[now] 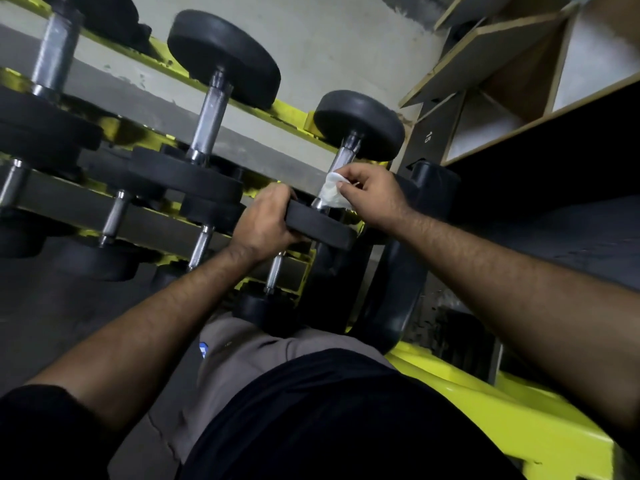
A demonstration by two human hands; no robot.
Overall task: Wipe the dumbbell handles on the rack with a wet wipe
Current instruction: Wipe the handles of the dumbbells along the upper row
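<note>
A black dumbbell with a steel handle (344, 155) lies at the right end of the yellow rack's (287, 114) top tier. My right hand (372, 197) pinches a white wet wipe (331, 192) against the lower part of that handle. My left hand (265, 225) grips the near black head (318, 228) of the same dumbbell, fingers curled over its edge. The far head (360, 124) rests on the back rail.
More dumbbells fill the top tier to the left, one with a knurled handle (209, 117). Smaller dumbbells (201, 244) sit on the lower tier. Wooden shelving (519, 71) stands at the right. A yellow frame base (502, 417) lies by my legs.
</note>
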